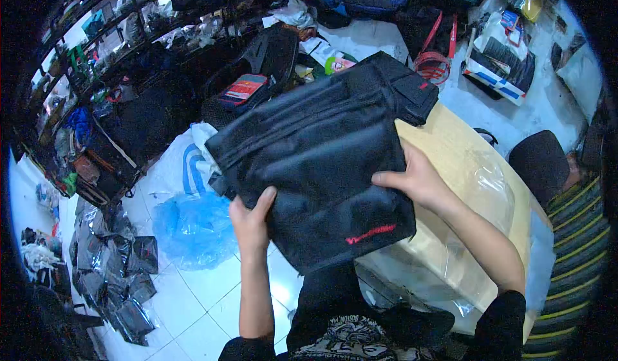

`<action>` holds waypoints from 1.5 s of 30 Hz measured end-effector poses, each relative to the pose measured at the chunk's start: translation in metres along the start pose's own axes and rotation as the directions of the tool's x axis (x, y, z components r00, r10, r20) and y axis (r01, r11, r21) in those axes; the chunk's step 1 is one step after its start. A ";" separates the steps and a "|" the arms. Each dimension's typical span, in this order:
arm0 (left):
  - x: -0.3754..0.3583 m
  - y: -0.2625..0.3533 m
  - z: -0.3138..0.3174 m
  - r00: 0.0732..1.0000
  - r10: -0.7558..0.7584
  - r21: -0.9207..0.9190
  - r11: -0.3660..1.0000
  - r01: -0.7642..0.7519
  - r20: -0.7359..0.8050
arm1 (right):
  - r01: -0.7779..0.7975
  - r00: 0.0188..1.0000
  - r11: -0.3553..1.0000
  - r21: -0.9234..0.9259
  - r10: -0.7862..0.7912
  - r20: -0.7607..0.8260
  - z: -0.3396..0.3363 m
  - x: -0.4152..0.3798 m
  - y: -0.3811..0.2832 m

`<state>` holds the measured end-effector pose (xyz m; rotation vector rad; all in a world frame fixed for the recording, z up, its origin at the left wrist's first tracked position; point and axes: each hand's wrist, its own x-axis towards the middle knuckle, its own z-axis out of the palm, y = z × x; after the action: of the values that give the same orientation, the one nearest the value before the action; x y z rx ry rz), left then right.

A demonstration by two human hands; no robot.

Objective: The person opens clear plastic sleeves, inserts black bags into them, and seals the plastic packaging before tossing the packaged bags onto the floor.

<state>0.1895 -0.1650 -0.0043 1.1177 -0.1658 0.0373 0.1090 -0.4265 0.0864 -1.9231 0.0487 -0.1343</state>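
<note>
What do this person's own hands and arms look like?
The left hand and right hand are bare; no gloves or watches show. The forearms are uncovered, with no visible markings. Black sleeves end near the elbows, matching a black shirt with pale print.

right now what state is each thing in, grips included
black bag: held up, red lettering showing
left grip: closed on bag edge, thumb on top
right grip: closed on opposite edge, thumb on top
blue plastic: crumpled, on floor
table: partly covered by clear plastic
</note>
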 end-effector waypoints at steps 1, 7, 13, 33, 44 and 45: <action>0.000 0.003 0.013 0.998 0.065 -0.019 0.998 -0.064 0.004 | 0.018 0.997 1.000 0.016 -0.017 -0.072 0.000 0.002 0.000; -0.023 0.034 0.136 0.882 0.471 0.144 0.876 -0.461 -0.039 | 0.294 0.886 0.903 -0.313 -0.380 -0.265 0.057 -0.008 -0.053; -0.024 0.060 0.181 0.770 0.588 -0.256 0.806 -0.534 0.247 | 0.620 0.705 0.699 -0.356 -0.696 -0.138 -0.008 0.008 -0.089; -0.210 -0.064 0.207 -0.031 0.244 -0.141 0.448 -0.883 0.969 | -0.477 0.566 0.776 -0.412 -0.086 -0.820 -0.176 -0.432 -0.117; -0.197 -0.088 0.269 -0.285 0.495 -0.430 0.206 -0.879 0.821 | -0.586 0.805 0.743 -0.323 0.490 -0.333 -0.019 -0.534 0.001; -0.198 -0.083 0.276 -0.304 0.470 -0.425 0.177 -0.888 0.829 | -0.510 0.854 0.829 -0.230 0.455 -0.252 -0.016 -0.511 0.004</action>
<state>-0.0284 -0.4387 0.0097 1.1149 -2.1358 0.6882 -0.3995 -0.3924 0.0521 -2.1209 0.7196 0.0402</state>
